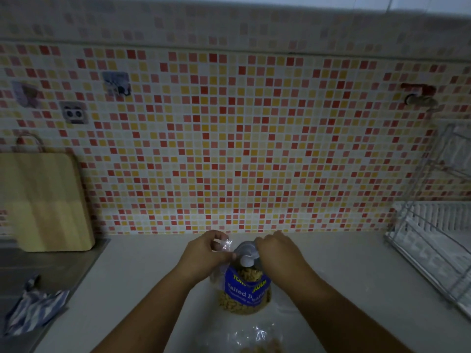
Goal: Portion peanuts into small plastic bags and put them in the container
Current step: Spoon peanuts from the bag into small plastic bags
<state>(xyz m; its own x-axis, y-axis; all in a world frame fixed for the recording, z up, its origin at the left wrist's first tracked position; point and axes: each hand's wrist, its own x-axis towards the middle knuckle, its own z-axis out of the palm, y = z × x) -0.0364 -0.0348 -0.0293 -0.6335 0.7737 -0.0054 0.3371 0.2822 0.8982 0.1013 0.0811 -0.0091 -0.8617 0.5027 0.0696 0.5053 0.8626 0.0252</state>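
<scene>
The peanut bag point(246, 289) stood upright on the pale worktop point(142, 276), near the tiled wall. The left hand point(204, 250) pinched clear plastic point(225, 244) at the bag's mouth; the right hand point(276, 249) gripped a grey scoop point(246, 254) there. A small filled bag point(257, 345) lay nearer, partly visible.

- A pale countertop point(142, 281) is running along under the tiled wall.
- A peanut bag point(246, 291) is standing on it.
- Right of the peanut bag, a wire dish rack point(433, 250) is sitting.
- Nearer than the peanut bag, a clear plastic bag point(257, 338) is lying.
</scene>
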